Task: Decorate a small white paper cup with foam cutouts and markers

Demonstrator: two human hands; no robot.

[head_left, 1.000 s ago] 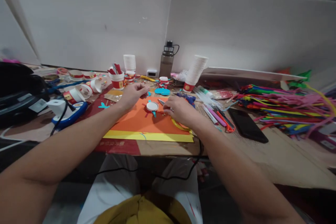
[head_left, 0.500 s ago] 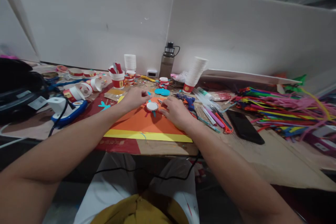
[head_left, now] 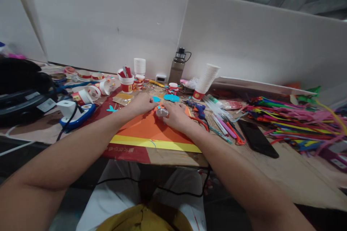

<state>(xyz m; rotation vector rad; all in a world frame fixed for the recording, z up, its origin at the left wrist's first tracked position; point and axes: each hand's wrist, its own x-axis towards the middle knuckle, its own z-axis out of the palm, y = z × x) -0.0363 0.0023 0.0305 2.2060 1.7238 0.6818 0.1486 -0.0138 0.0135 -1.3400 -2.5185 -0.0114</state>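
Observation:
On the orange sheet (head_left: 151, 130), which has a yellow border, lies a small white round cup piece (head_left: 162, 112). My right hand (head_left: 175, 115) is wrapped against the right side of this piece. Just left of it, my left hand (head_left: 143, 104) is closed, its fingertips together near a small blue scrap; anything between them is too small to make out. Blue paper discs (head_left: 171, 97) lie beyond my hands, and a blue cut-out (head_left: 111, 109) is on the left.
A cup of red-handled tools (head_left: 127, 83), a bottle (head_left: 177, 68) and stacked paper cups (head_left: 207, 79) stand at the back. To the right are a blue glue gun (head_left: 199, 109), pens, a phone (head_left: 257, 139) and colourful pipe cleaners (head_left: 287, 119). A blue power strip (head_left: 81, 115) sits left.
My right hand has moved left onto the white piece, which has tilted. My left hand remains close by, now nearer my right hand. The whole view has shifted slightly.

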